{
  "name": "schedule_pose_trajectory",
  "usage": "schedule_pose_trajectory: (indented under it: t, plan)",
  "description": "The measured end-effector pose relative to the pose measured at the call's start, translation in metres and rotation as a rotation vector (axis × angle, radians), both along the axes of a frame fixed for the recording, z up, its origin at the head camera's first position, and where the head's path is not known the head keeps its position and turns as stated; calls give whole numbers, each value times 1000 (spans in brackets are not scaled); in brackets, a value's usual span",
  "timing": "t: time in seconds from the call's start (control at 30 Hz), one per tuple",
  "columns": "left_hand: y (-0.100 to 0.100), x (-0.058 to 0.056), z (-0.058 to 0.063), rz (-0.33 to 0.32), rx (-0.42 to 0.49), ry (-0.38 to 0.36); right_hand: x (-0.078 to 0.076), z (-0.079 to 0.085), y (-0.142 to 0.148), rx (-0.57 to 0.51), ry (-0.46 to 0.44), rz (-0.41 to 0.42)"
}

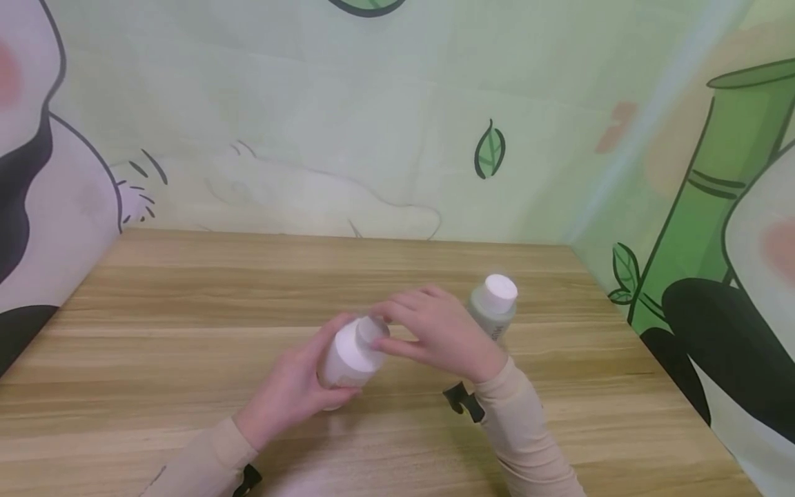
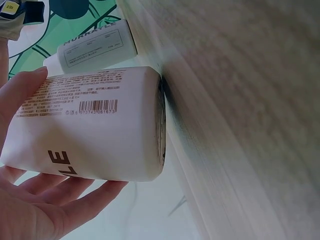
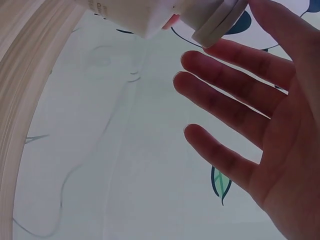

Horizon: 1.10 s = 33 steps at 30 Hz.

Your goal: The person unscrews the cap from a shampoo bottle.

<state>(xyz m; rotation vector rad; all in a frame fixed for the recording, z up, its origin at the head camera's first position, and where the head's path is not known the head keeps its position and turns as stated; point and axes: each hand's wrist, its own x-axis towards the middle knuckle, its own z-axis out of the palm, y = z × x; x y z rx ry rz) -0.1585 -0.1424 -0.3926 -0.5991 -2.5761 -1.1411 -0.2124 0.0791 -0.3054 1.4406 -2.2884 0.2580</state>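
Note:
My left hand (image 1: pixel 295 386) grips a white plastic bottle (image 1: pixel 348 362) around its body, thumb on one side and fingers on the other. Brown print and a barcode show on the bottle (image 2: pixel 100 130) in the left wrist view, its base right by the tabletop. It leans toward my right hand (image 1: pixel 441 331). Thumb and index finger of that hand pinch the bottle's white cap (image 1: pixel 371 331). The other fingers of my right hand (image 3: pixel 250 100) are stretched out beside the cap (image 3: pixel 220 25) in the right wrist view.
A second bottle (image 1: pixel 493 310), pale green with a white cap, stands upright behind my right hand; dark lettering marks this bottle (image 2: pixel 97 47) in the left wrist view. The wooden table (image 1: pixel 217 297) meets a printed cloth backdrop (image 1: pixel 298 124). A black strap clip (image 1: pixel 462 400) sits at my right wrist.

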Motion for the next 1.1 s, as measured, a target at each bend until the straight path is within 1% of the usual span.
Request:
schedule_pose_trajectory:
  t: [0.33, 0.43, 0.53, 0.63, 0.7, 0.8, 0.97, 1.1]
  plan:
    - [0, 0, -1, -2, 3, 9, -3, 0, 4, 12, -54, 66]
    - [0, 0, -1, -3, 3, 10, -4, -1, 5, 17, -75, 74]
    - [0, 0, -1, 0, 0, 15, -3, 0, 5, 29, -138, 49]
    - [1, 0, -1, 3, -2, 18, -2, 1, 5, 52, -210, -13]
    - [1, -1, -1, 3, -2, 14, -2, 1, 4, 61, -226, -54]
    - [1, -1, -1, 2, -7, 11, -2, 0, 2, 48, -195, -69]
    - [1, -2, 0, 3, -5, 10, -2, -4, -3, -7, -108, -21]
    - [1, -2, 0, -4, 6, 9, -4, -6, -4, -18, -63, 1]
